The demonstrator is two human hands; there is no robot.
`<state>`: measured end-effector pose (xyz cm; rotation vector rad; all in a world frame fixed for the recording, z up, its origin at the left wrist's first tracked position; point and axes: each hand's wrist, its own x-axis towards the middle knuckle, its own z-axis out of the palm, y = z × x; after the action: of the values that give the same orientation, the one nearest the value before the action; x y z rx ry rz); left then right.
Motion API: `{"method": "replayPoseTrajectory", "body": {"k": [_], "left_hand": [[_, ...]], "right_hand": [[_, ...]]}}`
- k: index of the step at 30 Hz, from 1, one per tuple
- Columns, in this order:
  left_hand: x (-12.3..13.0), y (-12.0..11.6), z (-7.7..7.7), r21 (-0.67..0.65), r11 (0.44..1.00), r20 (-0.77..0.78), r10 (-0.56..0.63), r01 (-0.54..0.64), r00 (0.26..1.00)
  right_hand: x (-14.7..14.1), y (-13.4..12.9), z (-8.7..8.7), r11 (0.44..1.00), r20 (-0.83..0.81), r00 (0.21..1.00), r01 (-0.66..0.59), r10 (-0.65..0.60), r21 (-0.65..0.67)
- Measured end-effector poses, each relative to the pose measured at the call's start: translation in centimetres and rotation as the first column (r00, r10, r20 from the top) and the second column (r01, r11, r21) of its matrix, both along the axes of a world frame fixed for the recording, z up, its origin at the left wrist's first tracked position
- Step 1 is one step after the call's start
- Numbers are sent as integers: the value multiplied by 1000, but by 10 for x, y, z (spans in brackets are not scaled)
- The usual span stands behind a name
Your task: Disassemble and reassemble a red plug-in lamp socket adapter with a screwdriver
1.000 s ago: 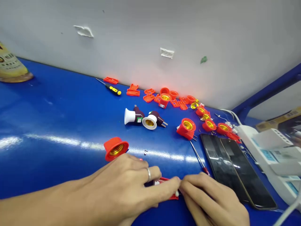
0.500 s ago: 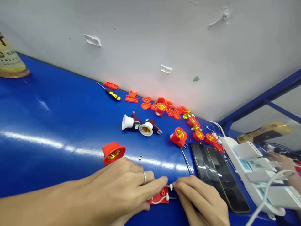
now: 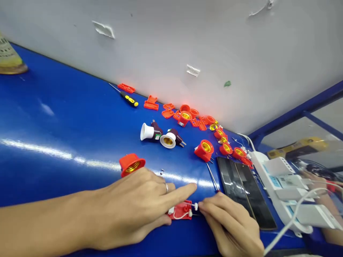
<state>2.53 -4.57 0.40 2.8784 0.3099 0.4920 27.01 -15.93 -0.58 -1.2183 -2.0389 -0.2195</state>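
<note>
My left hand [image 3: 136, 203], a ring on one finger, hovers over a red plastic plug base [image 3: 179, 210], its index finger extended and its thumb side near the base's left edge. The base lies flat on the blue table [image 3: 66, 117], with a thin white wire across it. My right hand [image 3: 227, 225] pinches at a small white-tipped metal pin [image 3: 196, 206] at the base's right end. Just beyond my left knuckles stands a red lamp holder with a brass thread [image 3: 132, 165].
Red plastic parts and brass-threaded holders [image 3: 184, 116] lie along the wall. Two white holders with dark plugs [image 3: 158, 135] and a yellow-handled screwdriver [image 3: 128, 99] sit nearby. Two phones [image 3: 242, 192], a thin screwdriver [image 3: 213, 182] and a white power strip [image 3: 278, 185] are to the right.
My left hand has lifted and drawn back, uncovering more of the red base, and its index finger now points up and right. The view has tilted slightly.
</note>
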Motion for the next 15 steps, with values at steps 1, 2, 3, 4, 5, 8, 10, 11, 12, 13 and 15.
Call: {"method": "replayPoseTrajectory", "body": {"k": [1,2,3,4,5,8,10,11,12,13,15], "left_hand": [[0,-1,0,-9,1000,4,-1,1,1000],[-1,-1,1,-13,1000,6,-1,1,1000],[0,-2,1,-14,1000,7,-5,5,1000],[0,-2,1,-12,1000,6,-6,6,1000],[1,-2,1,-8,1000,-1,-7,7,1000],[3,1,-1,-1,1000,2,-26,26,1000],[5,2,-3,-11,999,29,-38,39,999],[5,2,-4,-18,999,44,-43,44,998],[5,3,-5,-21,999,53,-40,41,998],[5,2,-5,-20,999,59,-33,34,998],[4,1,-4,-21,1000,68,0,2,998]], "right_hand": [[0,0,1,1000,-4,1000,-4,4,1],[-1,1,2,1000,-5,1000,-12,12,-4],[-1,1,2,1000,-2,1000,-21,21,-14],[-1,2,2,999,3,999,-33,33,-25],[-1,2,1,998,8,999,-42,42,-37],[1,2,-2,994,21,998,-59,61,-90],[3,1,-4,994,10,999,-51,52,-100],[4,0,-5,994,1,999,-42,42,-98],[4,0,-5,995,-8,999,-35,34,-91],[4,-1,-4,995,-21,999,-35,33,-91],[4,0,-3,994,-50,997,-56,52,-97]]}}
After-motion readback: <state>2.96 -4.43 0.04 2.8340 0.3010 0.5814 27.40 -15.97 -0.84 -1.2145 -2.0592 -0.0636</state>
